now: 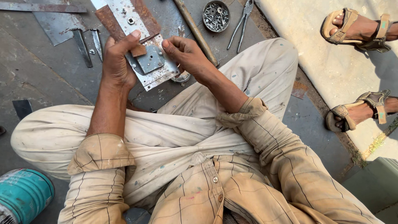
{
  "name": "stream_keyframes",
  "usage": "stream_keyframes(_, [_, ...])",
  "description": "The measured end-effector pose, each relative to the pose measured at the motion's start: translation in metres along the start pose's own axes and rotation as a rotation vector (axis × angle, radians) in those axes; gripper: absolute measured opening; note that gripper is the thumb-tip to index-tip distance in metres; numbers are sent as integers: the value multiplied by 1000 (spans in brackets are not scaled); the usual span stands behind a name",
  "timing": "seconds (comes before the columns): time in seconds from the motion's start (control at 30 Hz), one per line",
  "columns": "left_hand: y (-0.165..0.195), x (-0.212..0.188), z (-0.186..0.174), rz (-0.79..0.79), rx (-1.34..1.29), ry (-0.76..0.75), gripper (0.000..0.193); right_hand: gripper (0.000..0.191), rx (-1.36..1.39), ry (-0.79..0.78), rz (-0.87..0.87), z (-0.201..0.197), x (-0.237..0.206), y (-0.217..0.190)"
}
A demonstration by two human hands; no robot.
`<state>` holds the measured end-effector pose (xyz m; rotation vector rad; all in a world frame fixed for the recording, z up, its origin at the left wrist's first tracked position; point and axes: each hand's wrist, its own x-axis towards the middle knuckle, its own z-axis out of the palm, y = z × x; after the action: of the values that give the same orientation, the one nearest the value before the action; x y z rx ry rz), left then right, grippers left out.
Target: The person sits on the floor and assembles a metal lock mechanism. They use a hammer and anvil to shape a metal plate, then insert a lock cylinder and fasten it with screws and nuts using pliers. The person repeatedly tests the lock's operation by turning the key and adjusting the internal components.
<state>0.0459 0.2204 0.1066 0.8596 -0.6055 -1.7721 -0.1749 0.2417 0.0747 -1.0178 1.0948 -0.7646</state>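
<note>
Plate, a grey metal piece with a rusty strip, sits between my two hands above my lap: my left hand grips its left edge, thumb pressed on top, and my right hand pinches its right edge with curled fingers. Just beyond lie a wooden handle, a tin of screws and pliers, and farther right another person's sandalled feet stand on the concrete.

Grey plate with rust-brown edges; teal can; beige checked sleeves.
</note>
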Motion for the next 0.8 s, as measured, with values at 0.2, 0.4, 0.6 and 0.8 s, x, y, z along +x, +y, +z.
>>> stream_keyframes(0.2, [4, 5, -2, 111, 178, 244, 25, 62, -791, 1073, 319, -117, 44, -5])
stream_keyframes(0.4, [15, 10, -1, 299, 332, 185, 25, 91, -779, 997, 674, -149, 51, 18])
stream_keyframes(0.6, [15, 11, 0, 541, 576, 141, 34, 49, -230, 996, 511, -182, 58, 21])
stream_keyframes(0.8, [14, 12, 2, 619, 873, 208, 36, 26, 314, 577, 119, -137, -7, -25])
